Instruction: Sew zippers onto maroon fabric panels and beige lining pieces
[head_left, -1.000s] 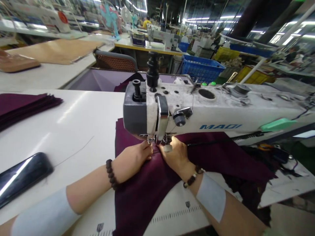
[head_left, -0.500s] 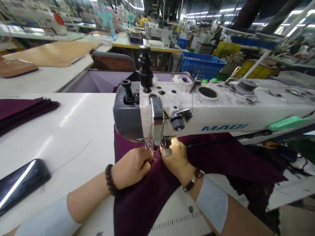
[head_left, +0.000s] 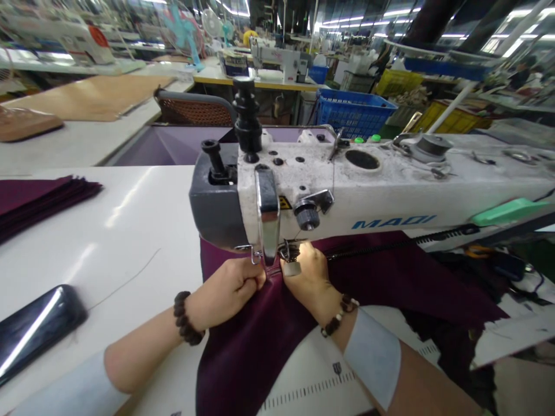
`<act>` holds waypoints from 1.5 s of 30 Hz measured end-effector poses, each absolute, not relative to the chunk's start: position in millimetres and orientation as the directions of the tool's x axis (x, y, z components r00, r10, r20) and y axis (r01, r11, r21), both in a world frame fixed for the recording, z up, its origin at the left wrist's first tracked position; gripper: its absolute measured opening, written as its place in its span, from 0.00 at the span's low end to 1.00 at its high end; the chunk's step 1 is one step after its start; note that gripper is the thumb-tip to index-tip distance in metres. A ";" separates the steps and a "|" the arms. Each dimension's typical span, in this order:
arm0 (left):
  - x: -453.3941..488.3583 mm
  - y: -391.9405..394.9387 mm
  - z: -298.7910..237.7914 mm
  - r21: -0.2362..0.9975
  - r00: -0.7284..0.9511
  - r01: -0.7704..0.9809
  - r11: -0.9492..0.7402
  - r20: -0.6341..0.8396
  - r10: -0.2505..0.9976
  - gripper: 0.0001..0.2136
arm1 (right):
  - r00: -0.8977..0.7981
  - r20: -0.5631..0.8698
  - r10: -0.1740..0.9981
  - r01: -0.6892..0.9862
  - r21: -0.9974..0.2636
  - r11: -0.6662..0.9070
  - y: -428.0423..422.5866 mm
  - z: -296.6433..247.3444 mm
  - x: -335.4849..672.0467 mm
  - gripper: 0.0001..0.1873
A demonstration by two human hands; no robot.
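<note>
A dark maroon fabric piece (head_left: pixel 247 341) lies under the needle area of a white sewing machine (head_left: pixel 390 199). My left hand (head_left: pixel 225 292) pinches the fabric just left of the presser area, fingers closed. On the other side, my right hand (head_left: pixel 312 283) grips the cloth close to the needle, its fingertips partly behind the machine's parts. Between both hands a short stitched seam or fold (head_left: pixel 273 270) shows in the cloth. The needle itself is hidden.
A phone (head_left: pixel 41 329) lies at the left on the white table. Behind it rests a stack of maroon fabric pieces (head_left: pixel 43 199). A blue basket (head_left: pixel 355 112) stands beyond the machine. Dark cloth (head_left: pixel 463 346) hangs at the right.
My left hand has shifted slightly left and the fabric between the hands shows a little more of the seam. My right hand stays nearly in place. The view has moved slightly.
</note>
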State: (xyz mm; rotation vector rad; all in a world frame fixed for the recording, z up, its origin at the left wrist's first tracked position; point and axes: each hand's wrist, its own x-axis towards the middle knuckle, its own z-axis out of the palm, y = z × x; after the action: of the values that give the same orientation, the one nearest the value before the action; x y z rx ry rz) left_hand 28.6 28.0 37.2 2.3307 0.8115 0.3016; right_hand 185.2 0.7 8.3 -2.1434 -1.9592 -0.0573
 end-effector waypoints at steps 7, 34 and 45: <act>19.9 30.7 34.0 0.777 0.773 0.404 -0.483 -0.008 0.635 0.11 | 0.103 0.201 0.974 0.985 -0.156 -0.072 1.6 5.3 187.2 0.07; 12.4 20.8 27.5 0.810 0.756 0.353 -0.467 0.047 0.653 0.09 | -0.235 0.268 0.934 0.888 -0.331 0.318 -45.4 5.3 196.0 0.09; 7.5 23.2 31.0 0.796 0.807 0.314 -0.518 0.063 0.587 0.10 | -0.096 0.344 0.934 0.908 -0.354 0.224 -38.9 3.9 205.1 0.12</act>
State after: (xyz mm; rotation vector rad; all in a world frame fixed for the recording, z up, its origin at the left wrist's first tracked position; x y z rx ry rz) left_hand 7.5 23.2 31.0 2.1497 0.6611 0.4134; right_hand 205.1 -38.9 3.9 -1.6914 -2.0108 0.0694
